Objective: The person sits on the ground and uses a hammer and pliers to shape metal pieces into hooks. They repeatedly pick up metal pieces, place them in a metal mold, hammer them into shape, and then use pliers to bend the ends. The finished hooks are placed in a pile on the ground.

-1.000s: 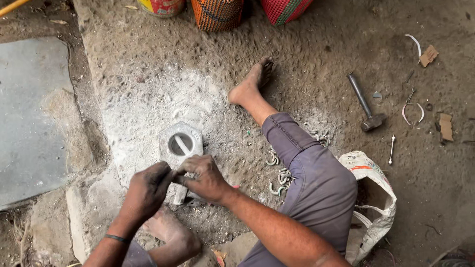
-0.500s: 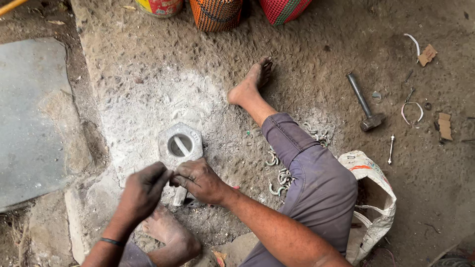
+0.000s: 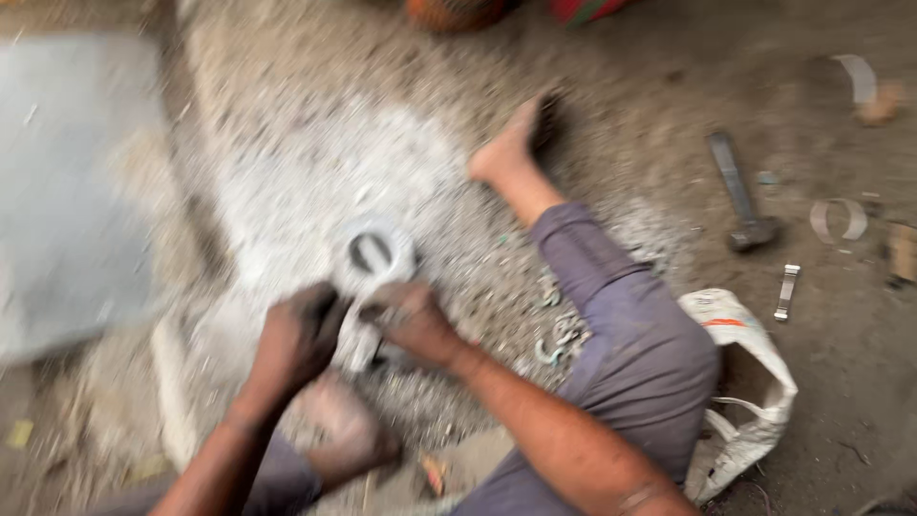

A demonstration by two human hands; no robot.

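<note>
The metal casting [image 3: 374, 277] is lying on the ground's pale gritty patch. You are clamping your left hand [image 3: 296, 339] and right hand [image 3: 415, 320] together on its lower end, probably steadying it.

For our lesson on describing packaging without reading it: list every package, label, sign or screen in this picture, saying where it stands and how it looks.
White sack: on the ground beside the seated person's bent knee, right of centre; crumpled, open-mouthed, white with a small red and dark printed patch near its top.
Woven containers: top edge, orange and red, mostly cut off and blurred.
No signs or screens show.
</note>
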